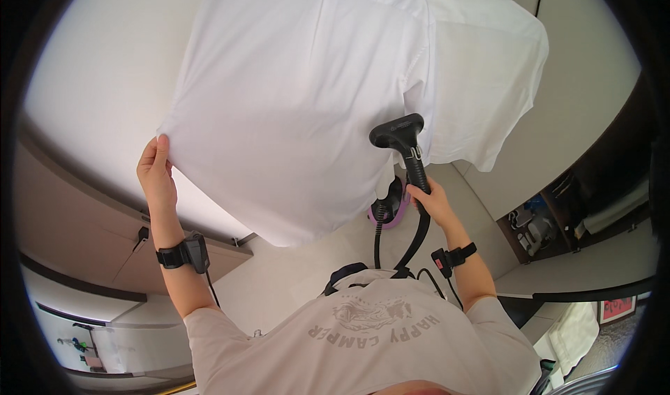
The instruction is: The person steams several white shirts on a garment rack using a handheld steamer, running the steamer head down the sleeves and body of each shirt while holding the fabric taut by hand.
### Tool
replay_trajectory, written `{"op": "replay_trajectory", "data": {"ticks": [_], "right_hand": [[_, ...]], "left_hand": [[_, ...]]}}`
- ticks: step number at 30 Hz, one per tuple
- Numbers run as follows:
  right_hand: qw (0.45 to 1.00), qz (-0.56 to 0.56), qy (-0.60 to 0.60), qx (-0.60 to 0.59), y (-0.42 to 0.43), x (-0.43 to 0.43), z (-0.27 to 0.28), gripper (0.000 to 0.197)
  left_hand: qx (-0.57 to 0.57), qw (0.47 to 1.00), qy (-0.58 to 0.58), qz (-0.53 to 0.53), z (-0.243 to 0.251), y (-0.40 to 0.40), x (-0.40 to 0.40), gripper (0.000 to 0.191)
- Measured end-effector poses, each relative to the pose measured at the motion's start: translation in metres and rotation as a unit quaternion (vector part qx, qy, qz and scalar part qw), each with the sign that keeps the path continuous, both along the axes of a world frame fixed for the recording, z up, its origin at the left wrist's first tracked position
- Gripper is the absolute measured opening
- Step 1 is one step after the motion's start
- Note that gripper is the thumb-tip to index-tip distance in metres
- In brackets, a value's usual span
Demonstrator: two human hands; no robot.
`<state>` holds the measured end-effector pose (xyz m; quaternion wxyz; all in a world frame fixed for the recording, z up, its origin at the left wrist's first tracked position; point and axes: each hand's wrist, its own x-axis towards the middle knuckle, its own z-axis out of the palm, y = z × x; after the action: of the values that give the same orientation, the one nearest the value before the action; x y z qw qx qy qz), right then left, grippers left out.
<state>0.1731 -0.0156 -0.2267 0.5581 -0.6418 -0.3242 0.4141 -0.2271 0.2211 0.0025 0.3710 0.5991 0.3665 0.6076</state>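
A white shirt (293, 107) hangs spread out before me, a pleat running down its upper part. My left hand (158, 166) pinches its lower left edge between thumb and fingers. In my right hand (430, 198) is the handle of a black garment steamer head (399, 131), which lies over the right side of the shirt; whether it touches the cloth I cannot tell. A black hose (419, 240) runs from the handle down towards my body. Behind and to the right hangs a second white garment (479, 81).
On the floor under the shirt stands a purple and black steamer base (396, 209) with a ribbed hose. An open cabinet (557, 212) with items on its shelves is at the right. A pinkish panel with a dark handle (142, 235) stands at the left.
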Motion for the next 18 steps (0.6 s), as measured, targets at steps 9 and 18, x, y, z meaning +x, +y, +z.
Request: {"op": "replay_trajectory", "data": {"ticks": [9, 18], "right_hand": [[0.995, -0.061, 0.038, 0.065, -0.014, -0.005, 0.018, 0.023], [0.993, -0.066, 0.030, 0.093, -0.022, -0.003, 0.026, 0.020]], "left_hand": [[-0.013, 1.000, 0.004, -0.016, -0.015, 0.008, 0.005, 0.025], [0.023, 0.999, 0.045, -0.014, -0.027, 0.015, 0.014, 0.023]]}}
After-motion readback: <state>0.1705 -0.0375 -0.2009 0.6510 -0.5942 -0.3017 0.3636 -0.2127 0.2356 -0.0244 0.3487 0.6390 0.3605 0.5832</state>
